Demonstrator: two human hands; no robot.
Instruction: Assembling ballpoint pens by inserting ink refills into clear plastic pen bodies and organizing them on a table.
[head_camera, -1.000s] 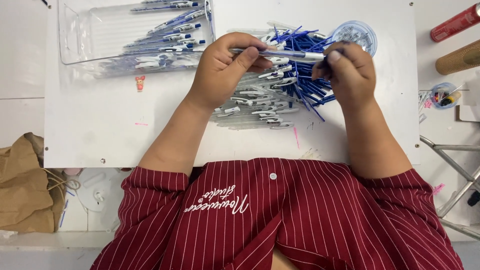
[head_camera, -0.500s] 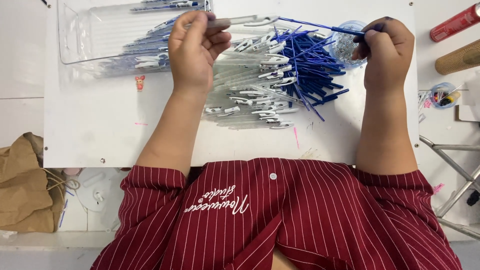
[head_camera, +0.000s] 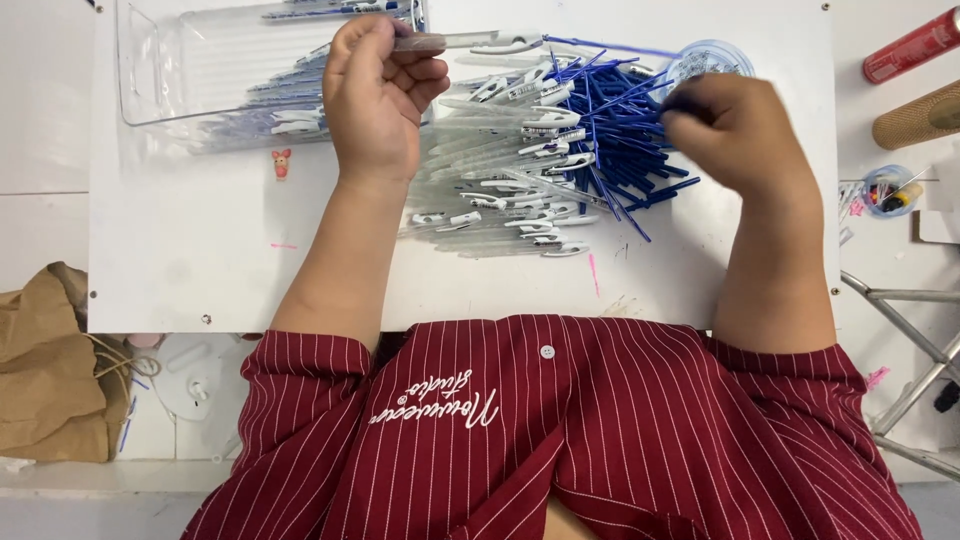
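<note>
The left hand (head_camera: 375, 95) pinches a clear pen barrel (head_camera: 470, 42) above the pile of clear barrels (head_camera: 500, 170), beside the clear tray (head_camera: 190, 70). The right hand (head_camera: 735, 130) is curled over the blue refills (head_camera: 620, 140) right of that pile, its grip blurred. Bare white board (head_camera: 200, 260) lies below the pile.

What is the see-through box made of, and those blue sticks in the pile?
The box looks like clear hard plastic: the white table shows through its glossy walls. The blue sticks seem to be thin plastic pen refills, smooth and slightly bendy-looking.
</note>
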